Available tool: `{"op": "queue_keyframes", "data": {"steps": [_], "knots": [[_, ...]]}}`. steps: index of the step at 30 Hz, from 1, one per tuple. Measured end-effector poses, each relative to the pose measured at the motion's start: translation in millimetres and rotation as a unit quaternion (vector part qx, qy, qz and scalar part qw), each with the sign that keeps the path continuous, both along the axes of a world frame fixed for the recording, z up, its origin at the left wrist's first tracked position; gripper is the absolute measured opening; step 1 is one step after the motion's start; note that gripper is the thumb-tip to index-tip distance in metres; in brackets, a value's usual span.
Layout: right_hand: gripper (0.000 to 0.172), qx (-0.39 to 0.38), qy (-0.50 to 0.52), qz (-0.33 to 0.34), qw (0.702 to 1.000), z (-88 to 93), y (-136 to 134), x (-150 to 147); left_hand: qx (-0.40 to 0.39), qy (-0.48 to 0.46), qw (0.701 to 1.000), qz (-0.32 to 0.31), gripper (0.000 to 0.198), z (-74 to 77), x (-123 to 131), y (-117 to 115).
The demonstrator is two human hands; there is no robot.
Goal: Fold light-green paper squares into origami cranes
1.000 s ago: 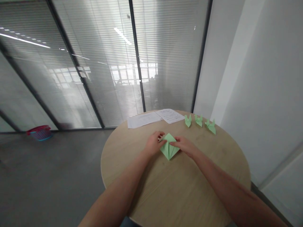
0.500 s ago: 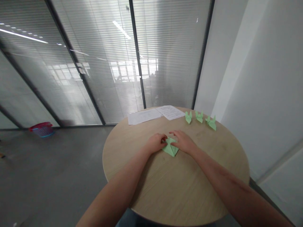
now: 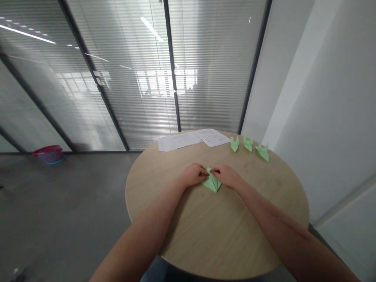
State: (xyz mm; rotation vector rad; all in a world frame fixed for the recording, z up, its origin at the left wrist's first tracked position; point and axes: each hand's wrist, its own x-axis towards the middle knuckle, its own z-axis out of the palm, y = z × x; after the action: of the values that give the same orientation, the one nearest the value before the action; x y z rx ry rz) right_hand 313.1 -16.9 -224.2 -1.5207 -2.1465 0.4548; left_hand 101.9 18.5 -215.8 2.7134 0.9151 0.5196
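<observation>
Your left hand (image 3: pixel 193 174) and right hand (image 3: pixel 228 176) pinch green paper (image 3: pixel 213 185) on round wooden desk (image 3: pixel 211 235); blinds (image 3: pixel 141 102) far, white wall (image 3: pixel 329 117) right, basket (image 3: pixel 51 156) on floor (image 3: pixel 76 203) left.

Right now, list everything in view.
Table: 1, light wood, centre
Folded paper: 1, light green, near table's middle
Paper birds: 3, light green, table's far right
Sheets: at least 2, white, table's far edge
Basket: 1, red and blue, far left
Floor: 1, grey, left
Blinds: several, pale grey, beyond table
Bars: several, dark, across blinds
Wall: 1, white, right
Blurred object: 1, colour unclear, bottom left
Cloth: 1, dark, bottom centre
Forearms: 2, bare, over table
Left grip: 1, bare, at paper's left
Right grip: 1, bare, at paper's right
</observation>
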Motion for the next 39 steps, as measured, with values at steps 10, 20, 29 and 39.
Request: {"op": "queue_keyframes", "data": {"steps": [10, 20, 29, 39], "knots": [[0.024, -0.002, -0.045, -0.001, 0.999, 5.9, 0.7, -4.8, -0.013, 0.002, 0.999, 0.042, 0.016, 0.9, 1.4, 0.2], [0.018, 0.01, -0.032, 0.017, 0.999, 8.2, -1.3, -5.9, -0.071, 0.005, 0.995, 0.068, 0.025, 15.9, 2.1, -12.6], [0.016, 0.016, -0.033, 0.106, 0.994, 13.7, -11.2, 1.1, -0.131, 0.052, 0.99, -0.003, 0.026, 36.5, 1.1, -30.7], [0.009, 0.027, -0.074, 0.127, 0.989, 12.5, -16.4, 22.7, -0.083, -0.017, 0.987, -0.138, 0.03, 37.7, -22.1, -62.4]]}}
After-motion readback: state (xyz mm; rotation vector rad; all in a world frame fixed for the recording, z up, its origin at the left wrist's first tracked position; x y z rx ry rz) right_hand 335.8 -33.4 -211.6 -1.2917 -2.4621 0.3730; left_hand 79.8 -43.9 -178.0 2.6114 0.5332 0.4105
